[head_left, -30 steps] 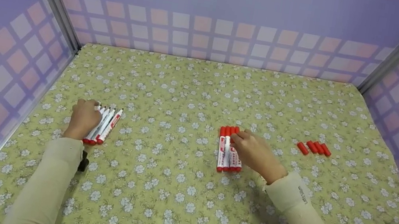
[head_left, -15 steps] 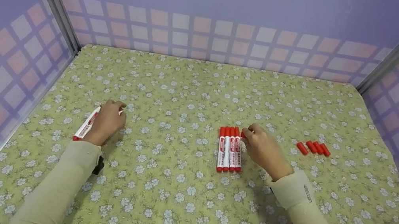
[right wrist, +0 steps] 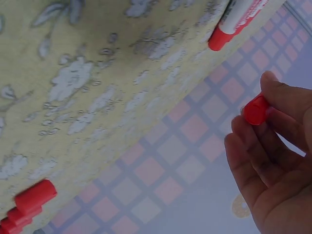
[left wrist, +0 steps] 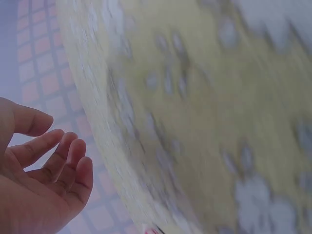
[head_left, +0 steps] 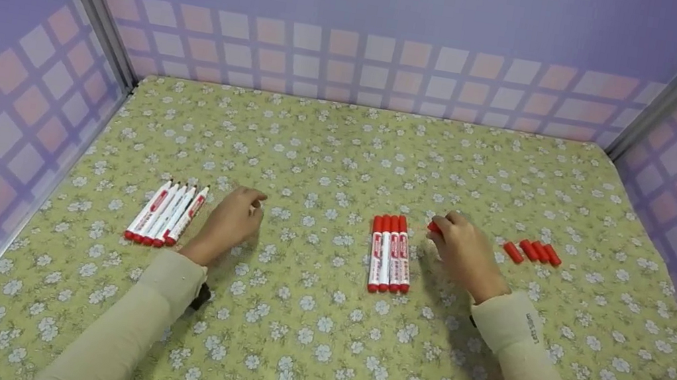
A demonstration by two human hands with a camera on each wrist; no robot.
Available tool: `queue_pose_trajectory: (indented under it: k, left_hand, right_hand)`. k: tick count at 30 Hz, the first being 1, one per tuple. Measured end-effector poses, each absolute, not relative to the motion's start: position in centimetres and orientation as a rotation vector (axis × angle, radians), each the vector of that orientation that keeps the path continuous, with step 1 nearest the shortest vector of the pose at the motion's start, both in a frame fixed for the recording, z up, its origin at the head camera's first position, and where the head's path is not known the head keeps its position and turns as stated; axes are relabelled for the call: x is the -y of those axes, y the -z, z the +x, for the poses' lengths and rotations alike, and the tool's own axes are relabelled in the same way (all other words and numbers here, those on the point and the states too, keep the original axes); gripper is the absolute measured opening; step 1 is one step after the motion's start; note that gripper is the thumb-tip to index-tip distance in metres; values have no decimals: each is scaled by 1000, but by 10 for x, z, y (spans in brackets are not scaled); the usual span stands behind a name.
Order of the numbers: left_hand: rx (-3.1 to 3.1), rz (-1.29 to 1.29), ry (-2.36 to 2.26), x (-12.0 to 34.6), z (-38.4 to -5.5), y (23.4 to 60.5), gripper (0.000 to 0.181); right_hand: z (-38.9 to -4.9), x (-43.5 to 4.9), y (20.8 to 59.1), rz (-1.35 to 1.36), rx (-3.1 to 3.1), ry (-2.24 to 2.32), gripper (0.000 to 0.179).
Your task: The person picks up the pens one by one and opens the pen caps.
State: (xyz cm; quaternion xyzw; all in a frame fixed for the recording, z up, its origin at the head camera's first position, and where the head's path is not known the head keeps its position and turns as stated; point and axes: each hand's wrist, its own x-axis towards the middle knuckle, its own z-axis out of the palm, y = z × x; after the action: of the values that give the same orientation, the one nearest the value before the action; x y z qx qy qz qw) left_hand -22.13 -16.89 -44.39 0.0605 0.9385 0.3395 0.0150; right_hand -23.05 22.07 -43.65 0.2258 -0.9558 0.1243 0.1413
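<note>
My right hand pinches a red marker cap between thumb and fingers, to the right of a row of capped markers. Loosely curled and holding nothing, my left hand is over the cloth just right of several uncapped white markers. Those lie side by side with their dark tips pointing away from me and their red ends toward me. The left wrist view shows the same left hand with a gap between thumb and fingers.
Several loose red caps lie close together on the right of the table. A flowered yellow-green cloth covers the tabletop. Purple panels with a pink and white check stand behind and on both sides.
My left hand has moved right, off the uncapped markers. My right hand has drawn back to the right from the capped row, with the red cap in its fingers.
</note>
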Motion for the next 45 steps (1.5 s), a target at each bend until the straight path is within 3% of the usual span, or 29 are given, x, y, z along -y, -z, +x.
queue_pose_trajectory:
  k: [32, 45]
  left_hand:
    - [-2571, 403, -1195, 56, -206, 450, 40]
    - [-2514, 428, -1177, 31, -213, 457, 41]
  right_hand:
    - [-245, -288, 456, 260, 3009, -524, 27]
    - [-245, -304, 458, 270, 3022, -473, 24]
